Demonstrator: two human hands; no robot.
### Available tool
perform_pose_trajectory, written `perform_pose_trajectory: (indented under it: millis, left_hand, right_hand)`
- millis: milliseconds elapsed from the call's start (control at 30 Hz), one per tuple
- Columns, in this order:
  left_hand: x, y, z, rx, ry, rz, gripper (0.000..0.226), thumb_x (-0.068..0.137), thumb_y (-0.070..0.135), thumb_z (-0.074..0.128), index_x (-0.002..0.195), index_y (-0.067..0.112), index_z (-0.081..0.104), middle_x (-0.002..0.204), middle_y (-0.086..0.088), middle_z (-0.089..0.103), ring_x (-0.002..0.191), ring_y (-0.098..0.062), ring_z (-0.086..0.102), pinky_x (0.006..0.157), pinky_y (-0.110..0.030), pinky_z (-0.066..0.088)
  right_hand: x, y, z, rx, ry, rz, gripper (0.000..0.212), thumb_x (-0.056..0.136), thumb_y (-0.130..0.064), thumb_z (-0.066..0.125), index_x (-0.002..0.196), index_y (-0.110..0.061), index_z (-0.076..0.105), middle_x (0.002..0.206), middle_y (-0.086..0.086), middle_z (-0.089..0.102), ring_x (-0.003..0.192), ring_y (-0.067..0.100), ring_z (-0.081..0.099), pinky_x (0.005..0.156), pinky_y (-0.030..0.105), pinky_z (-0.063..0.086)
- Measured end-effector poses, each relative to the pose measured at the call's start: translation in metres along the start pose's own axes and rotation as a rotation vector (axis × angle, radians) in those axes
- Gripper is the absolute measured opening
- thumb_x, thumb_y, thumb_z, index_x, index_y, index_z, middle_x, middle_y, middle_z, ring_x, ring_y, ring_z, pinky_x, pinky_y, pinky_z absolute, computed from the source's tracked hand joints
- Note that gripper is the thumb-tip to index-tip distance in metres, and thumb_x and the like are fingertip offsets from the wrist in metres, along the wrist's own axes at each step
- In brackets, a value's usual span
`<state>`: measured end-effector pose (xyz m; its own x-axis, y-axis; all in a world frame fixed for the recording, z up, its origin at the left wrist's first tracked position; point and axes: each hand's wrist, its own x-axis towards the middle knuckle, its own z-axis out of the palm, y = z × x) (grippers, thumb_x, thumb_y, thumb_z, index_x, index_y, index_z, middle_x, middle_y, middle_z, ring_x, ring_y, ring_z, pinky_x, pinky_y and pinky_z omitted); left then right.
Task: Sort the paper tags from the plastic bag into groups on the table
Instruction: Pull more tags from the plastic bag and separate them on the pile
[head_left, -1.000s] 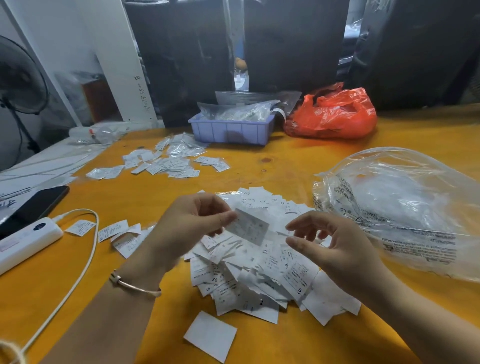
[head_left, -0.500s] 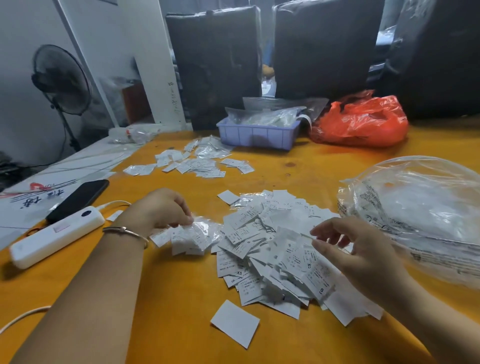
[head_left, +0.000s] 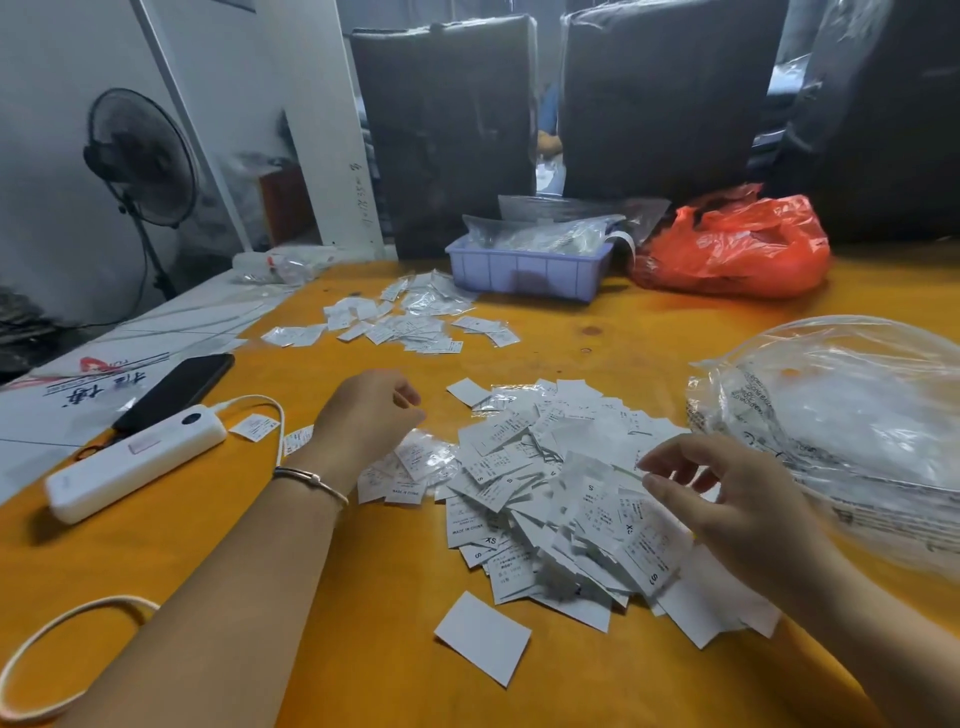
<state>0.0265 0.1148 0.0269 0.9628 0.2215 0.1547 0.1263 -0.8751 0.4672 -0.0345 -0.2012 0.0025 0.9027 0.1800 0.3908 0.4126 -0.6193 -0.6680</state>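
Observation:
A big loose pile of white paper tags lies mid-table on the orange table. To its left sits a small group of tags in clear sleeves. My left hand hovers just over that group, fingers loosely curled, holding nothing I can see. My right hand is over the pile's right side, fingers spread and relaxed, fingertips near the top tags. The clear plastic bag lies at the right. Another sorted group of tags lies farther back. One blank tag lies alone in front.
A white power bank with its cable and a black phone lie at the left. A blue tray and a red bag stand at the back. Two stray tags lie near the power bank.
My left hand carried one tag from above the pile to the small group at the left, let it go, and has now lifted slightly. The right hand stays over the pile.

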Motion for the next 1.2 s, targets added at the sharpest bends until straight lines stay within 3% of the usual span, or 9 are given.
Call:
perform_pose_trajectory:
  millis: [133, 200, 300, 433, 567, 733, 867, 1033, 1200]
  left_hand:
    - [-0.022, 0.043, 0.008, -0.187, -0.132, 0.239, 0.003, 0.091, 0.029, 0.070, 0.091, 0.026, 0.072, 0.082, 0.013, 0.068, 0.076, -0.001, 0.062, 0.059, -0.015, 0.044]
    - [-0.033, 0.060, 0.015, -0.224, -0.245, 0.343, 0.004, 0.090, 0.028, 0.071, 0.089, 0.027, 0.074, 0.080, 0.013, 0.070, 0.075, -0.001, 0.064, 0.063, -0.018, 0.049]
    - [-0.044, 0.072, 0.027, -0.205, -0.270, 0.410, 0.005, 0.090, 0.028, 0.071, 0.086, 0.028, 0.073, 0.083, 0.013, 0.071, 0.079, -0.003, 0.063, 0.071, -0.026, 0.054]
    - [-0.054, 0.071, 0.043, -0.237, -0.220, 0.442, 0.006, 0.091, 0.025, 0.069, 0.087, 0.030, 0.070, 0.087, 0.017, 0.066, 0.085, 0.004, 0.060, 0.067, -0.017, 0.045]
    - [-0.059, 0.063, 0.051, -0.281, -0.177, 0.499, 0.007, 0.091, 0.021, 0.069, 0.091, 0.028, 0.070, 0.091, 0.017, 0.065, 0.091, 0.002, 0.059, 0.068, -0.011, 0.045]
    - [-0.061, 0.059, 0.055, -0.349, -0.176, 0.511, 0.013, 0.088, 0.017, 0.073, 0.089, 0.030, 0.071, 0.088, 0.017, 0.066, 0.090, 0.001, 0.060, 0.066, -0.009, 0.045]
    - [-0.060, 0.059, 0.056, -0.400, -0.197, 0.461, 0.016, 0.088, 0.014, 0.072, 0.086, 0.030, 0.073, 0.084, 0.020, 0.067, 0.089, 0.001, 0.061, 0.066, -0.010, 0.045]
    - [-0.062, 0.060, 0.055, -0.431, -0.208, 0.430, 0.015, 0.089, 0.016, 0.071, 0.086, 0.031, 0.073, 0.086, 0.025, 0.067, 0.088, 0.001, 0.062, 0.067, -0.016, 0.049]
    - [-0.062, 0.060, 0.054, -0.435, -0.218, 0.410, 0.015, 0.089, 0.017, 0.071, 0.086, 0.031, 0.074, 0.084, 0.026, 0.066, 0.086, 0.001, 0.062, 0.068, -0.020, 0.049]
  right_hand:
    - [0.003, 0.001, -0.003, -0.009, 0.009, 0.034, 0.019, 0.082, -0.012, 0.072, 0.073, -0.027, 0.066, 0.065, -0.008, 0.064, 0.061, 0.010, 0.057, 0.053, 0.030, 0.046]
    - [0.005, 0.003, -0.006, -0.087, 0.017, 0.043, 0.019, 0.082, -0.012, 0.072, 0.071, -0.025, 0.064, 0.062, -0.008, 0.061, 0.057, 0.013, 0.055, 0.052, 0.034, 0.046]
    - [0.013, 0.012, -0.022, -0.347, 0.127, 0.050, 0.017, 0.082, -0.012, 0.071, 0.068, -0.018, 0.062, 0.062, -0.007, 0.059, 0.057, 0.017, 0.053, 0.055, 0.030, 0.037]
    - [0.025, 0.029, -0.048, -0.692, 0.213, 0.199, 0.007, 0.083, -0.008, 0.062, 0.080, -0.012, 0.067, 0.083, 0.007, 0.067, 0.080, 0.032, 0.057, 0.072, 0.038, 0.043]
    - [0.030, 0.043, -0.058, -0.913, 0.141, 0.376, 0.024, 0.089, -0.021, 0.056, 0.110, -0.016, 0.064, 0.111, 0.006, 0.060, 0.107, 0.029, 0.052, 0.085, 0.037, 0.040]
    - [0.032, 0.058, -0.062, -0.940, 0.050, 0.502, 0.042, 0.089, -0.050, 0.059, 0.118, -0.019, 0.058, 0.120, 0.007, 0.051, 0.116, 0.027, 0.045, 0.091, 0.038, 0.038]
    - [0.032, 0.060, -0.062, -0.929, 0.103, 0.451, 0.017, 0.094, -0.028, 0.057, 0.105, -0.022, 0.068, 0.107, 0.004, 0.058, 0.107, 0.027, 0.050, 0.087, 0.037, 0.038]
    - [0.031, 0.059, -0.063, -0.846, 0.223, 0.386, 0.017, 0.092, -0.016, 0.058, 0.091, -0.018, 0.075, 0.096, 0.006, 0.065, 0.096, 0.029, 0.053, 0.081, 0.036, 0.037]
    - [0.029, 0.059, -0.062, -0.685, 0.361, 0.312, 0.008, 0.083, -0.009, 0.071, 0.075, -0.008, 0.069, 0.081, 0.010, 0.066, 0.084, 0.033, 0.055, 0.070, 0.035, 0.035]
